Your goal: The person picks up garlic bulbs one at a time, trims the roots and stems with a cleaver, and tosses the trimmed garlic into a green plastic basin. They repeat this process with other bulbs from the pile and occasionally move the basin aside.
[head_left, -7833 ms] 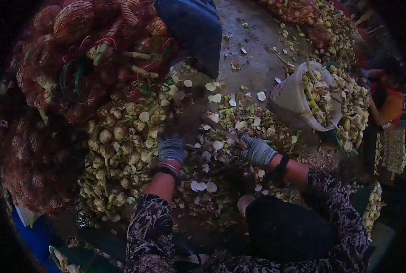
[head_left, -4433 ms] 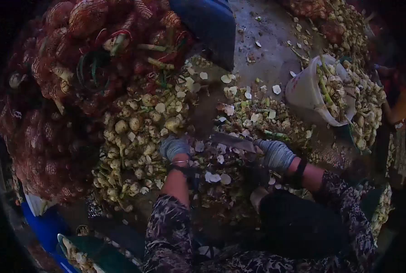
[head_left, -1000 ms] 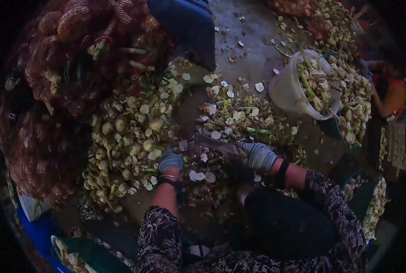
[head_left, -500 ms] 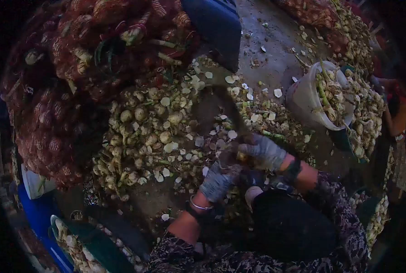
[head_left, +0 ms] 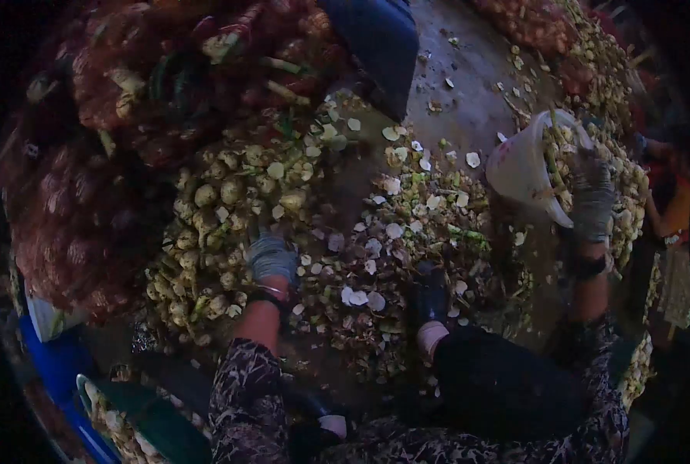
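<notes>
My left hand (head_left: pixel 272 260), in a grey glove, reaches onto the pile of garlic bulbs (head_left: pixel 206 195) on the floor. Its fingers look stretched out, though their tips merge with the bulbs. On the right, my gloved right hand (head_left: pixel 592 197) extends over the mouth of a tilted white bucket (head_left: pixel 519 164) filled with bulbs and stalks. The right fingers point away from me and appear loose; blur softens their tips, and I see nothing held. Pale cut discs (head_left: pixel 376 300) and trimmings lie on the floor between my hands.
Red net sacks of bulbs (head_left: pixel 74 224) are heaped at the left. A dark blue container (head_left: pixel 380 46) stands at the back. More bulbs (head_left: pixel 631 178) lie beyond the bucket, near another person's arm (head_left: pixel 674 205). A green-edged container (head_left: pixel 155 421) sits front left.
My hands were together in front of me and have moved apart. The left went forward and left onto the pile; the right swung right and forward to the bucket.
</notes>
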{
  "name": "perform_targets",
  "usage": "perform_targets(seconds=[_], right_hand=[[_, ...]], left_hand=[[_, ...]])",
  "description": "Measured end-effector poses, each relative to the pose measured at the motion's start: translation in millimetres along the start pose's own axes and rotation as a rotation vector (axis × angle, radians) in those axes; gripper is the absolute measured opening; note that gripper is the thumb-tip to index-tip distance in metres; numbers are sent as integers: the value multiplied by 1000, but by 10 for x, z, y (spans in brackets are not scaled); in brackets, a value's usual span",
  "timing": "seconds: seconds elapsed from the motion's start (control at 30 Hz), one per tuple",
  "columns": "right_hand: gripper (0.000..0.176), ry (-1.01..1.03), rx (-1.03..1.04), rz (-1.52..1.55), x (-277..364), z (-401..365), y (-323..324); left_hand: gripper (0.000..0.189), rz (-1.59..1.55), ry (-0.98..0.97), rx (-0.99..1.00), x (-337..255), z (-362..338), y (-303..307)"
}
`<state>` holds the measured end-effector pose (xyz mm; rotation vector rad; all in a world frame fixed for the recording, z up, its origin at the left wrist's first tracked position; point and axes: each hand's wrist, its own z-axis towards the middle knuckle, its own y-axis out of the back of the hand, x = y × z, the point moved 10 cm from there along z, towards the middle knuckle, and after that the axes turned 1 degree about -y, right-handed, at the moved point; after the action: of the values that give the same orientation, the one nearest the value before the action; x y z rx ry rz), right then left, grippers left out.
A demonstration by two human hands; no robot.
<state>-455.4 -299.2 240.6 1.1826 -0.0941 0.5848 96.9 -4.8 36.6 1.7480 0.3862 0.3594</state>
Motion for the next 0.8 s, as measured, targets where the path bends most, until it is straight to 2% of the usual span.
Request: perform_targets(seconds=[0.07, 0.13, 0.17, 0.2, 0.23, 0.27, 0.33, 0.37, 0.4, 0.43, 0.47, 0.53, 0.57, 0.6, 0.63, 0.67, 0.7, 0.77, 0.8], right_hand=[[27, -425, 96, 952, 249, -242, -410], [28, 39, 259, 185, 1143, -503, -710], [30, 246, 317, 51, 1629, -639, -739], [31, 451, 371, -83, 2048, -788, -781], [31, 445, 370, -83, 2206, -836, -845], [33, 365, 539, 9, 2273, -931, -1046], [37, 195, 875, 193, 2376, -1200, -1388], [39, 104, 1041, 286, 2439, -1361, -1505], [39, 99, 1043, 282, 2521, -1403, -1513], [37, 230, 1029, 367, 2734, -1448, -1463], [34, 361, 1012, 451, 2926, -1502, -1390], [29, 417, 1035, 384, 3042, -1630, -1456], [26, 476, 1055, 324, 3063, -1718, -1504], [26, 478, 1054, 323, 2955, -1776, -1599], [27, 394, 1050, 259, 2685, -1801, -1761], [28, 321, 1040, 196, 2470, -1772, -1843], [37, 124, 1153, 111, 2244, -1746, -1867], [42, 76, 1120, 209, 2311, -1703, -1820], [46, 6, 1084, 297, 2315, -1711, -1731]], left_hand=[[55, 47, -81, 46, -106, 114, -58], [58, 85, -78, 13, -100, 182, -22], [58, 85, -82, 15, -5, 188, -251], [45, -85, -142, -68, 87, 159, -579], [33, -255, -204, -150, 122, 97, -692], [33, -254, -210, -148, 66, -12, -553], [40, -819, -250, 232, -268, -275, -368], [40, -822, -253, 238, -255, -226, -503], [37, -754, -379, 367, -350, -185, -804], [36, -682, -505, 494, -436, -245, -1089], [36, -686, -508, 498, -574, -486, -1078], [31, -1580, -163, 305, -704, -971, -966], [32, -1906, -34, 572, -960, -1067, -747], [32, -1907, -35, 569, -1062, -1102, -195], [39, -1603, 34, 596, -1088, -1168, 285], [47, -1300, 101, 600, -1001, -1204, 479], [47, -1302, 108, 576, -936, -1204, 422], [54, -1399, 38, 427, -870, -1271, 390], [54, -1394, 43, 451, -894, -1345, 359]])
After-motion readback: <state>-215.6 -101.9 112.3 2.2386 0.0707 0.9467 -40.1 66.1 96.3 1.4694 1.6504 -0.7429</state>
